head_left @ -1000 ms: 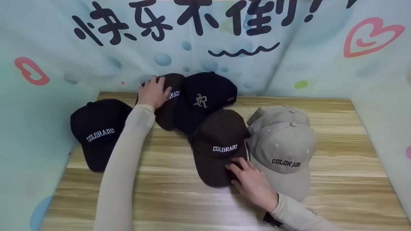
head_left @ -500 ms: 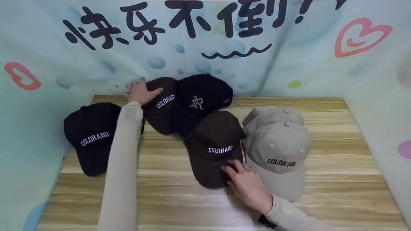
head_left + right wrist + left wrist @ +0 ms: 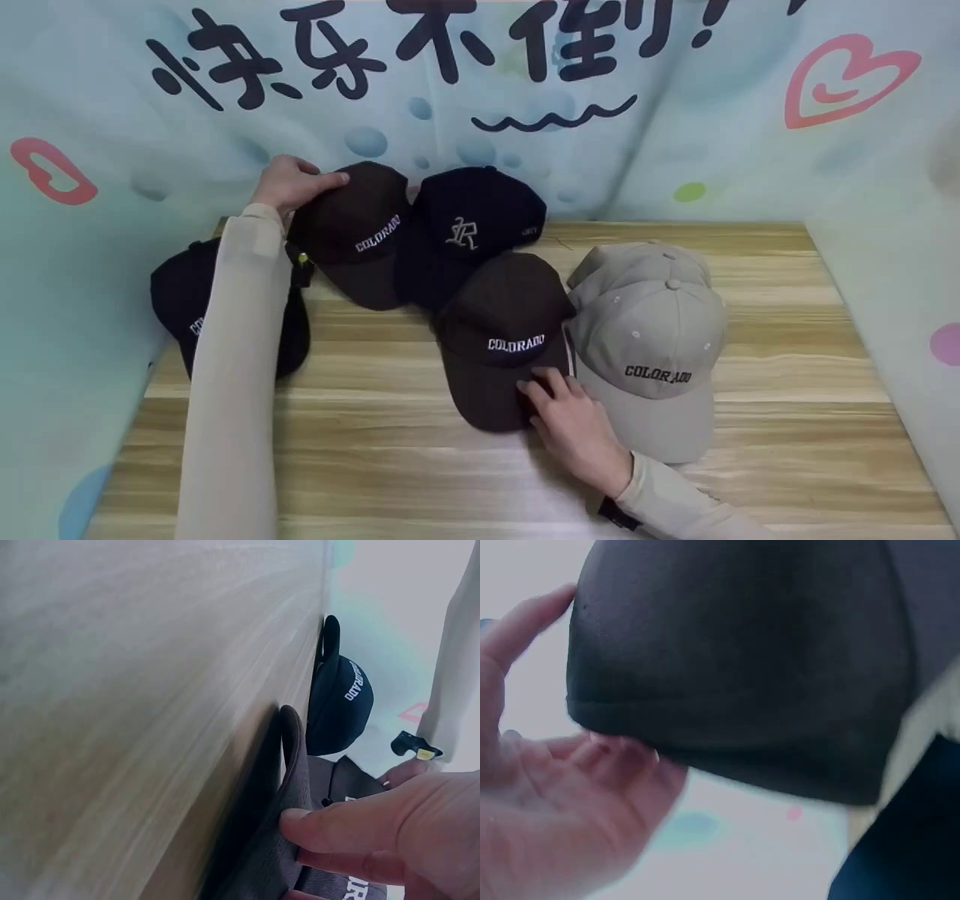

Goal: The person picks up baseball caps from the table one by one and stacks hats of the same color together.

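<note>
My left hand (image 3: 289,184) grips a dark brown COLORADO cap (image 3: 360,217) by its crown at the back left, thumb on top. In the left wrist view, its fingers (image 3: 622,757) curl under the rim of the cap (image 3: 735,652). My right hand (image 3: 581,427) holds the brim of another brown COLORADO cap (image 3: 510,315) at front centre, the thumb pressed on the brim (image 3: 281,832) in the right wrist view. A navy cap with a monogram (image 3: 480,210) sits between the two brown caps, overlapped by them in the head view.
Grey COLORADO caps (image 3: 660,337), nested together, stand at the right against the front brown cap. At the left, a black cap (image 3: 292,345) is partly covered by my left sleeve. A printed cloth (image 3: 712,150) backs the wooden table (image 3: 795,390).
The left hand has slid left round the back brown cap and now grips its crown, which has tilted up and left, away from the navy cap. The right hand stays on the front brim.
</note>
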`<state>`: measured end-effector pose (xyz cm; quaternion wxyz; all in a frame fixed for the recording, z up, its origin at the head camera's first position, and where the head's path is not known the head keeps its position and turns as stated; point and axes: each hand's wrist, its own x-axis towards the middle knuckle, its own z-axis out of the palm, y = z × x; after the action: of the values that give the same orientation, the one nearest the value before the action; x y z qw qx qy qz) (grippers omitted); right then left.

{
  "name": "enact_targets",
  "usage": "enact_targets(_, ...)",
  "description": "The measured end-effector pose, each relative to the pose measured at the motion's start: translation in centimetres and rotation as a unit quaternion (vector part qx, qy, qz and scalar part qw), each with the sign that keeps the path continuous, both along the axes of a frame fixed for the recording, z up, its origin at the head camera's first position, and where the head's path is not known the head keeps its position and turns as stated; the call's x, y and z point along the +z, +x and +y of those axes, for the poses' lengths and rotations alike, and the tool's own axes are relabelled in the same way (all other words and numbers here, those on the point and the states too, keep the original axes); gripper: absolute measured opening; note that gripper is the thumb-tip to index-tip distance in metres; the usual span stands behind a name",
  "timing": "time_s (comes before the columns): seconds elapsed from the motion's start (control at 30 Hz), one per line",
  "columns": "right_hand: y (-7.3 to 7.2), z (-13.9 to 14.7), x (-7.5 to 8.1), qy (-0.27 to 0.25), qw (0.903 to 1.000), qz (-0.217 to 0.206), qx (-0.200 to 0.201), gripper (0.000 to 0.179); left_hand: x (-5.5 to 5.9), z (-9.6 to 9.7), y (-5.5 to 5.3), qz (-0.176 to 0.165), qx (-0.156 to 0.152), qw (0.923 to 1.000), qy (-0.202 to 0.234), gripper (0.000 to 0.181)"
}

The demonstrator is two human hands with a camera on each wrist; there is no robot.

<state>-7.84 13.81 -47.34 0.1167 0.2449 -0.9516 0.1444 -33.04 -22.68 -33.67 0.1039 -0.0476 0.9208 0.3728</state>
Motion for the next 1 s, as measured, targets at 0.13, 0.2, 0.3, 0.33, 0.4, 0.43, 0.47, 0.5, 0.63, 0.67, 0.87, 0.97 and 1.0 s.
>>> enact_targets(0.13,-0.3,0.0,-0.1,-0.003,1.0000,0.006,0.003,0.045,1.1,0.1,0.3,-0.045,0.018,0.9980,0.041,0.072)
enact_targets(0.2,-0.5,0.0,-0.1,-0.003,1.0000,0.005,0.004,0.044,1.7,0.1,0.4,-0.052,0.012,0.9962,0.069,0.060)
enact_targets(0.3,-0.7,0.0,-0.1,-0.002,1.0000,0.006,0.003,0.043,2.7,0.2,0.6,-0.010,-0.018,0.9973,0.070,0.037)
enact_targets(0.33,-0.7,0.1,-0.1,-0.002,1.0000,0.007,0.002,0.043,3.0,0.3,0.7,0.010,-0.030,0.9973,0.066,0.030)
enact_targets(0.4,-0.8,0.1,-0.2,-0.003,0.9999,0.009,0.002,0.043,3.6,0.5,0.9,0.054,-0.055,0.9961,0.043,0.022)
enact_targets(0.43,-0.9,0.1,-0.2,-0.003,0.9999,0.011,0.004,0.043,3.9,0.6,1.0,0.074,-0.069,0.9945,0.027,0.020)
enact_targets(0.47,-0.9,0.1,-0.2,-0.003,0.9999,0.012,0.005,0.043,4.3,0.8,1.2,0.093,-0.081,0.9923,0.013,0.019)
enact_targets(0.5,-1.0,0.2,-0.3,-0.003,0.9999,0.013,0.006,0.043,4.6,1.0,1.4,0.110,-0.094,0.9895,-0.001,0.020)
enact_targets(0.63,-1.2,0.3,-0.3,-0.006,0.9999,0.011,0.009,0.043,6.0,1.8,2.4,0.154,-0.125,0.9790,-0.048,0.023)
enact_targets(0.67,-1.3,0.4,-0.2,-0.008,0.9999,0.010,0.009,0.043,6.4,2.1,2.7,0.160,-0.129,0.9772,-0.054,0.025)
enact_targets(0.87,-1.6,0.7,-0.2,-0.016,0.9998,0.006,0.013,0.044,8.2,3.5,4.4,0.168,-0.176,0.9693,-0.034,0.027)
enact_targets(0.97,-1.9,0.9,-0.2,-0.018,0.9997,0.002,0.016,0.046,8.5,4.3,5.3,0.188,-0.219,0.9570,-0.023,0.023)
enact_targets(1.0,-2.1,0.9,-0.2,-0.019,0.9997,-0.002,0.017,0.046,8.6,4.6,5.6,0.196,-0.236,0.9515,-0.017,0.022)
